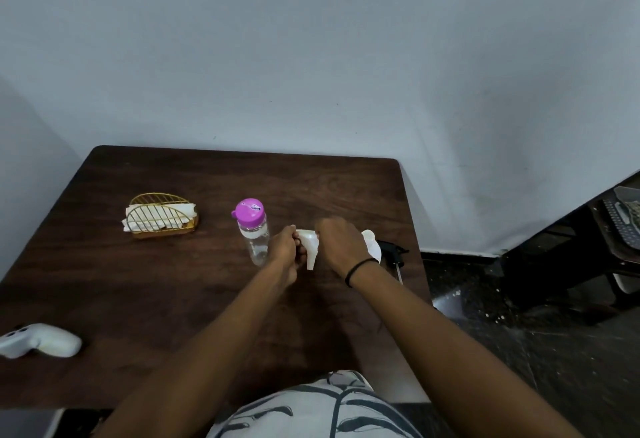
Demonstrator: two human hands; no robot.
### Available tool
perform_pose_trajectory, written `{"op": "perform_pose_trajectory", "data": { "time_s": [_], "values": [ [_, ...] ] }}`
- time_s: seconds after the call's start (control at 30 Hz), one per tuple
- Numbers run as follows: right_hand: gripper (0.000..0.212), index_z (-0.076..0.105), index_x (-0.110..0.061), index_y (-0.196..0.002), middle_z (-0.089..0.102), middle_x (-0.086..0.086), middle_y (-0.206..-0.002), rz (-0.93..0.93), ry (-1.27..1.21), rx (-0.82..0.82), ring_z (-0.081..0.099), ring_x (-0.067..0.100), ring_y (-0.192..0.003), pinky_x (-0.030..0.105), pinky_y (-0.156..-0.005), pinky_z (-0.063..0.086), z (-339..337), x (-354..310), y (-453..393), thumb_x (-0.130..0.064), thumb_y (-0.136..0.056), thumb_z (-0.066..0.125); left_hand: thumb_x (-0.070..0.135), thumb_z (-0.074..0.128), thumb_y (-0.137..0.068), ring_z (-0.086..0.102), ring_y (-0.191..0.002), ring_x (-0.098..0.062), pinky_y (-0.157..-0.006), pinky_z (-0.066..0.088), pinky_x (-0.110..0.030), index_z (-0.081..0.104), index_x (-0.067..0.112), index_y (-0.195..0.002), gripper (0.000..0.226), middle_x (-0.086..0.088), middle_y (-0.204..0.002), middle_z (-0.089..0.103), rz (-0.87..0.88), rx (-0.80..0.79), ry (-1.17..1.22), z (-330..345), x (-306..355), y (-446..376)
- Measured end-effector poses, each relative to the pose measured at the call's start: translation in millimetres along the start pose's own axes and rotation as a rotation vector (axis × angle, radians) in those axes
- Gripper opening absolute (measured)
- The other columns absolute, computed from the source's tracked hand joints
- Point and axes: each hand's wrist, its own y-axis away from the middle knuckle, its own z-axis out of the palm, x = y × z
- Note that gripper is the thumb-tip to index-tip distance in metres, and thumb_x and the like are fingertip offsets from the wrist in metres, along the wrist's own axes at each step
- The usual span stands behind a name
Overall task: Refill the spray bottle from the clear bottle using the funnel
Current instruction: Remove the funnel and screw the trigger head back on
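A clear bottle (255, 241) with a pink cap stands upright on the brown table (173, 292), just left of my hands. Between my hands is a white funnel (310, 251), tilted with its spout pointing down and toward me. My left hand (285, 247) grips it from the left. My right hand (341, 243) curls its fingers over the funnel's rim from the right. A white spray bottle body (373, 241) shows behind my right hand, mostly hidden. Its black spray head (393, 253) with its tube lies on the table at the right edge.
A gold wire napkin holder (161, 217) with white napkins stands at the back left. A white game controller (38, 340) lies at the near left edge. The table's right edge drops to a dark floor, and a wall rises behind.
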Motion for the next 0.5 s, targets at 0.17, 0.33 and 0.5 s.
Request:
{"op": "perform_pose_trajectory", "data": {
  "time_s": [0.17, 0.33, 0.5],
  "values": [
    [0.013, 0.063, -0.006, -0.090, 0.068, 0.014, -0.101, -0.002, 0.020, -0.047, 0.065, 0.032, -0.090, 0.032, -0.064, 0.034, 14, 0, -20, -0.001, -0.089, 0.051, 0.030, 0.051, -0.099, 0.045, -0.051, -0.010, -0.051, 0.039, -0.024, 0.055, 0.015, -0.073, 0.030, 0.004, -0.053, 0.050, -0.063, 0.061, 0.022, 1, -8, -9],
    [0.016, 0.064, -0.009, -0.088, 0.070, 0.012, -0.097, 0.000, 0.007, -0.061, 0.067, 0.031, -0.088, 0.034, -0.066, 0.042, 33, 1, -30, -0.011, -0.095, 0.050, 0.033, 0.049, -0.100, 0.048, -0.054, -0.011, -0.052, 0.042, -0.026, 0.058, 0.015, -0.076, 0.031, 0.002, -0.061, 0.052, -0.083, 0.093, 0.019, -1, -13, -22],
    [0.022, 0.047, -0.016, -0.075, 0.068, 0.013, -0.095, 0.000, 0.018, -0.100, 0.066, 0.033, -0.086, 0.034, -0.064, 0.038, 42, 1, -32, -0.008, -0.094, 0.048, 0.031, 0.047, -0.102, 0.045, -0.057, -0.013, -0.056, 0.041, -0.027, 0.054, 0.014, -0.078, 0.030, 0.000, -0.066, 0.049, -0.120, 0.104, 0.086, -2, -18, -33]
  ]
}}
